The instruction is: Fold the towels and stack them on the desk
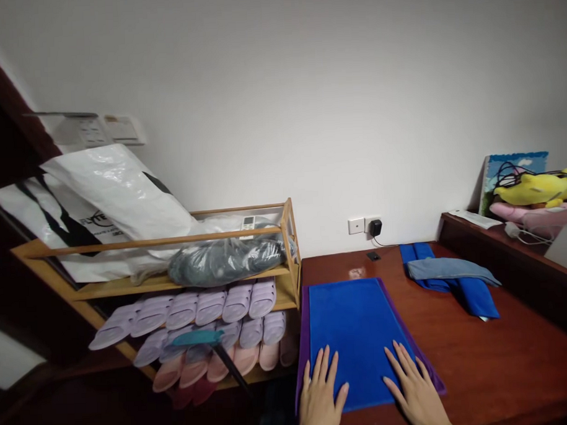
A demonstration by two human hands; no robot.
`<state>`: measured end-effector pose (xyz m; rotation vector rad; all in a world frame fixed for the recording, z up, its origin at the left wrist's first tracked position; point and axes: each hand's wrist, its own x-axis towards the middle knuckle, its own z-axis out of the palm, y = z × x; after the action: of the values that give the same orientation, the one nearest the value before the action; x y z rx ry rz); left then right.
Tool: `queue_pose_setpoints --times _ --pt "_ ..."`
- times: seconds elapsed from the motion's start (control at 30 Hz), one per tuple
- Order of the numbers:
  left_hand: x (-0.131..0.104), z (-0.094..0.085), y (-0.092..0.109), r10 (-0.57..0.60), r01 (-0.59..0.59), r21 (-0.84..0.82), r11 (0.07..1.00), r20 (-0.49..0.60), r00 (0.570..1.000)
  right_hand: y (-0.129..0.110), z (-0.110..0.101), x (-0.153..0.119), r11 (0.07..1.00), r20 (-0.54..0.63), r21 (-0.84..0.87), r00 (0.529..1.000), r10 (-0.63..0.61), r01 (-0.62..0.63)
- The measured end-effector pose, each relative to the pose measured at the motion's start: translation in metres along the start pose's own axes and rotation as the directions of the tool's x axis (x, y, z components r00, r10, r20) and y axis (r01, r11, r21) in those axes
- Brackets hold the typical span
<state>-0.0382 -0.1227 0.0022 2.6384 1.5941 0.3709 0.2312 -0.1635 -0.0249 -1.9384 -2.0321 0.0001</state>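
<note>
A blue cloth (350, 328) lies flat on top of a purple cloth (395, 300), whose edges show along both sides. My left hand (320, 391) rests on the near left part of the blue cloth, fingers spread and pointing away from me. On the near right side, my right hand (413, 384) lies flat across the edges of both cloths, its fingers also apart. Neither hand holds anything. Farther right on the wooden table (512, 365), a folded blue cloth (477, 299) lies with a grey-blue cloth (453, 270) across it.
Left of the table stands a wooden shoe rack (292, 255) with several lilac slippers (212, 307) and pink slippers below. White bags (120, 199) lean on its top. A black plug (375, 228) sits in the wall socket. At right, a raised ledge holds a yellow plush toy (538, 189).
</note>
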Motion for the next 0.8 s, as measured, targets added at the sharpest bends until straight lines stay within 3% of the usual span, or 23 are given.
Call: queue_pose_setpoints --times 0.33,0.6,0.67,0.73,0.8 --pt "0.105 0.002 -0.042 -0.064 0.065 -0.003 0.998 0.073 0.995 0.011 0.023 0.114 0.998 0.006 0.063 1.0 0.025 -0.026" --pt "0.154 0.01 -0.056 -0.124 0.122 0.037 0.992 0.06 0.99 0.022 0.013 0.172 0.969 0.117 0.247 0.993 -0.003 -0.026" --pt "0.159 0.016 -0.06 -0.131 0.129 0.043 0.991 0.038 0.991 0.037 0.008 0.184 0.956 0.103 0.291 0.994 0.021 -0.05" --pt "0.162 0.024 -0.066 -0.134 0.133 0.036 0.991 0.025 0.991 0.063 0.004 0.195 0.958 0.001 0.252 0.99 0.144 -0.14" --pt "0.165 0.032 -0.072 -0.131 0.13 0.02 0.991 0.036 0.991 0.096 0.001 0.207 0.951 -0.121 0.149 0.949 0.29 -0.271"
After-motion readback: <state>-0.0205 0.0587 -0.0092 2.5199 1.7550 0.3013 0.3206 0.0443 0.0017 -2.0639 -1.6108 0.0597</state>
